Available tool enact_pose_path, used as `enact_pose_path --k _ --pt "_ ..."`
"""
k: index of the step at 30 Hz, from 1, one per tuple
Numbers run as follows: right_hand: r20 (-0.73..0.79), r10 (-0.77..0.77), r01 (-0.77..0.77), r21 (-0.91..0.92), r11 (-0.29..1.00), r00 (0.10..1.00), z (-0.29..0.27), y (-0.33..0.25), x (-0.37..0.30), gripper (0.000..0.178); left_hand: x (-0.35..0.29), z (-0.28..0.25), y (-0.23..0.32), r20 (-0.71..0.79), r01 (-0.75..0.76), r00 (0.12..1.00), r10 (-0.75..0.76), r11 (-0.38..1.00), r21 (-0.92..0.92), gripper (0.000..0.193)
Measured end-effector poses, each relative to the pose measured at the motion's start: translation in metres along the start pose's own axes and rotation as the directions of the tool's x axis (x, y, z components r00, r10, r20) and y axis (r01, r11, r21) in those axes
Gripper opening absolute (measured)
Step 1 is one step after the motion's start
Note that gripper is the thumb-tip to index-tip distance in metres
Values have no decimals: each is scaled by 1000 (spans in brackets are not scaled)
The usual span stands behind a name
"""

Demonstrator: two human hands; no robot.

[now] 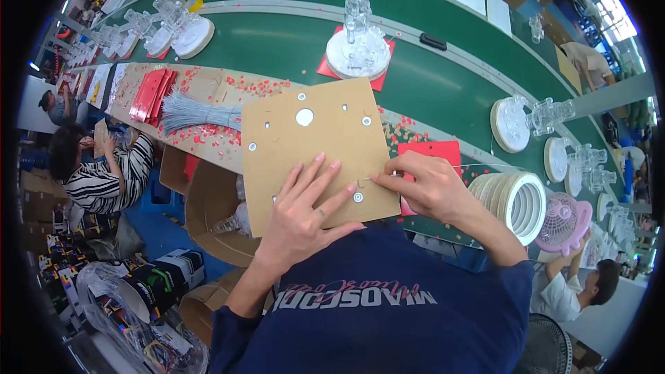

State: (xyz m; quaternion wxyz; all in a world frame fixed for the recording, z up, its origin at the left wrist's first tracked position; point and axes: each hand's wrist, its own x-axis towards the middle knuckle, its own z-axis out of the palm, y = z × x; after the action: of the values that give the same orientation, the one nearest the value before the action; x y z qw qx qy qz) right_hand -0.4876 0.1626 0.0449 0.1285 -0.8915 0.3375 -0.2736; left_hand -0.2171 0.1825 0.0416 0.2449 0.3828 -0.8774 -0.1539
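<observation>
A square brown cardboard panel (315, 149) with a round centre hole, small slots and several round metal-looking fittings lies tilted in front of me. My left hand (301, 211) rests flat on its near part, fingers spread. At the panel's right side, my right hand (433, 187) pinches a thin wire (371, 177) close to a slot and a fitting. A pale strand (485, 165) trails rightward from behind that hand. Short bits of wire show at other slots. What lies beneath the panel is hidden.
Left of the panel lies a bundle of grey wires (201, 112) beside red sheets (152, 95). Red scraps litter the bench. Clear plastic parts on a white round base (357, 55) stand on the green conveyor (277, 45). White rings (523, 208) are stacked right, near a pink fan (564, 221). Co-workers sit either side.
</observation>
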Motion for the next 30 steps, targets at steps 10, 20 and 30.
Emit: enact_pose_path --k 10,20,30 --pt "114 -66 58 79 995 991 -6 -1 12 46 -2 0 4 -20 34 999 -35 999 -29 67" --pt "142 -14 2 85 996 990 -15 -3 14 49 -5 1 3 -47 23 999 -25 999 -28 64" --pt "282 -19 17 11 1000 959 -25 -17 22 48 -6 0 3 -24 0 1000 0 1000 -15 64"
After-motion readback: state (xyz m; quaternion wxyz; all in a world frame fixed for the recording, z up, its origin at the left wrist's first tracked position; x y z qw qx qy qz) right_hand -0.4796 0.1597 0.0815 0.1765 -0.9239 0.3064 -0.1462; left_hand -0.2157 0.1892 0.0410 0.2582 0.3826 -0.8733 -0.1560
